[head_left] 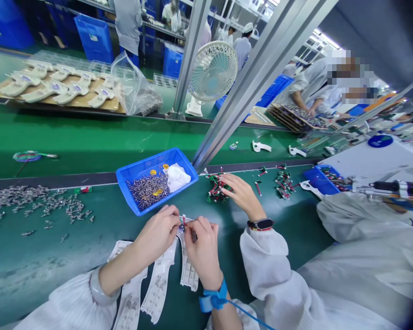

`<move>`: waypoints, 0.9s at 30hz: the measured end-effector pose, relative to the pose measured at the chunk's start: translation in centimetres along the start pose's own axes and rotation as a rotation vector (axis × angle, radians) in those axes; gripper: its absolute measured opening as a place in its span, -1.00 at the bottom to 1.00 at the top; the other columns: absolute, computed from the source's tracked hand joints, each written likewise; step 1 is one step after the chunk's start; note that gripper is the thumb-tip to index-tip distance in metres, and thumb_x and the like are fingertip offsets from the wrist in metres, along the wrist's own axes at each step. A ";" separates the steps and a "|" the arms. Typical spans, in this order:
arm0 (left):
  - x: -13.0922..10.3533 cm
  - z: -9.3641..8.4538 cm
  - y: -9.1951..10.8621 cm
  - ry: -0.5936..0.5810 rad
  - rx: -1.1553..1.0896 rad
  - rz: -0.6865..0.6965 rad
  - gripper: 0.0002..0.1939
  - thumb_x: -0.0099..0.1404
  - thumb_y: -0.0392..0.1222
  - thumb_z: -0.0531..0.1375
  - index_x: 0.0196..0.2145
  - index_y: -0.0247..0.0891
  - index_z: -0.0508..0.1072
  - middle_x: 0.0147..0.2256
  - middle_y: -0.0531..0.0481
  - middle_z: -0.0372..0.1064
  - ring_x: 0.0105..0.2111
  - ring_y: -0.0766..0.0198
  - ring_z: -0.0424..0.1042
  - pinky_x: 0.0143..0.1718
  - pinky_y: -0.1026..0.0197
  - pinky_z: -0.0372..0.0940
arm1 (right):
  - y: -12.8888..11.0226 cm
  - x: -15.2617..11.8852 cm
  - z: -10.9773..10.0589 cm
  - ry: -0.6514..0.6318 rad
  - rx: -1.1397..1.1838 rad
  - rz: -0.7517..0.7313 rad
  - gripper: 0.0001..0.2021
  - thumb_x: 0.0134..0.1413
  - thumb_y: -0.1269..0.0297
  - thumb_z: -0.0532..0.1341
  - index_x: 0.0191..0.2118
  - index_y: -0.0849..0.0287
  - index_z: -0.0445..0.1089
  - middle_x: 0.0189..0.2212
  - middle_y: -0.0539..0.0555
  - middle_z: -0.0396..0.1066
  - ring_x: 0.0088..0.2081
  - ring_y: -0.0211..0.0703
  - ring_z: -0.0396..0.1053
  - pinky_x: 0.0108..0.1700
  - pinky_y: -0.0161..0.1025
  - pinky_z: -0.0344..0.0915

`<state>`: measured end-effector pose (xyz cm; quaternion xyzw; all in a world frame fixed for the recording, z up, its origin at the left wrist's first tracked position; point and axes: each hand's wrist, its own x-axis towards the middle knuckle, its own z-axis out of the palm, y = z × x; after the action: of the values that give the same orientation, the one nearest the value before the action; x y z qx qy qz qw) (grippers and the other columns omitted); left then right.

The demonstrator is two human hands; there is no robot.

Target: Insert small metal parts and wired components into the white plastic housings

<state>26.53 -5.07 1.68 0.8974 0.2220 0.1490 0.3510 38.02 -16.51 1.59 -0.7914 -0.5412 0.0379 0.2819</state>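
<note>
My left hand [160,231] and my right hand [203,243] meet in front of the blue tray, fingertips pinched together. Between them shows a small wired part [183,220] with red and white on it; the fingers hide much of it. Just below the fingertips lies a white plastic shell [189,270]. Another white shell [161,279] rests beside it, and a third shell [132,293] lies partly under my left forearm. A blue strap with a cord circles my right wrist.
A blue tray [133,201] holds small metal parts and a white cloth. Loose metal parts [69,204] spread at left. A co-worker's hand [241,192] touches a pile of wired green pieces [215,189] at right. A metal post [241,87] and a fan [213,71] stand beyond.
</note>
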 end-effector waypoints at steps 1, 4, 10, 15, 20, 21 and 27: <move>0.0 0.0 0.1 0.002 -0.005 -0.009 -0.74 0.29 -0.49 0.08 -0.51 -0.29 0.39 -0.26 -0.07 0.37 -0.21 0.14 0.38 -0.18 0.12 0.29 | 0.0 0.0 0.0 0.006 0.005 0.005 -0.82 0.17 0.52 0.11 -0.41 0.16 0.33 -0.41 0.00 0.34 -0.30 -0.15 0.29 -0.20 -0.19 -0.01; 0.2 0.3 0.2 0.038 -0.026 -0.053 -0.77 0.30 -0.46 0.07 -0.47 -0.27 0.38 -0.29 -0.05 0.37 -0.23 0.14 0.37 -0.17 0.10 0.29 | -0.1 -0.1 0.2 0.018 0.006 0.002 -0.83 0.17 0.52 0.10 -0.41 0.16 0.32 -0.41 0.00 0.33 -0.30 -0.15 0.29 -0.21 -0.19 -0.01; 1.0 1.0 0.2 0.125 -0.099 -0.202 -0.80 0.18 -0.51 0.08 -0.35 -0.22 0.32 -0.35 0.04 0.35 -0.27 0.18 0.39 -0.16 0.12 0.28 | 0.0 -0.1 0.4 0.039 -0.015 -0.004 -0.82 0.16 0.51 0.09 -0.43 0.16 0.29 -0.43 0.00 0.32 -0.32 -0.14 0.27 -0.21 -0.18 -0.02; 1.5 0.7 0.2 0.081 -0.129 -0.254 -0.80 0.13 -0.49 0.10 -0.37 -0.20 0.30 -0.39 0.08 0.36 -0.32 0.22 0.41 -0.25 0.18 0.27 | 0.1 -0.1 0.6 0.029 -0.001 0.008 -0.83 0.13 0.53 0.08 -0.43 0.17 0.27 -0.43 0.00 0.31 -0.32 -0.14 0.27 -0.21 -0.18 -0.02; 1.4 0.3 0.4 0.068 -0.114 -0.251 -0.81 0.13 -0.48 0.10 -0.37 -0.20 0.31 -0.39 0.08 0.38 -0.32 0.22 0.42 -0.27 0.19 0.26 | 0.1 -0.1 0.6 0.033 0.016 0.006 -0.84 0.13 0.52 0.09 -0.42 0.16 0.28 -0.42 0.01 0.32 -0.30 -0.14 0.27 -0.22 -0.19 -0.02; 1.4 0.3 0.4 0.067 -0.110 -0.248 -0.80 0.12 -0.48 0.10 -0.37 -0.20 0.31 -0.39 0.08 0.38 -0.32 0.22 0.42 -0.26 0.19 0.27 | 0.1 -0.2 0.6 0.033 0.017 0.005 -0.84 0.14 0.51 0.09 -0.42 0.16 0.28 -0.42 0.01 0.32 -0.30 -0.14 0.27 -0.21 -0.19 -0.02; 1.2 0.5 0.5 0.084 -0.125 -0.238 -0.76 0.10 -0.52 0.08 -0.35 -0.21 0.32 -0.37 0.06 0.39 -0.29 0.21 0.44 -0.23 0.19 0.29 | 0.3 -0.4 0.7 0.025 0.044 0.010 -0.85 0.18 0.50 0.09 -0.36 0.16 0.34 -0.38 0.02 0.35 -0.25 -0.12 0.30 -0.18 -0.18 -0.02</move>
<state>27.93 -5.10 1.85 0.8341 0.3316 0.1575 0.4118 37.86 -16.62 0.81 -0.7879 -0.5328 0.0412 0.3061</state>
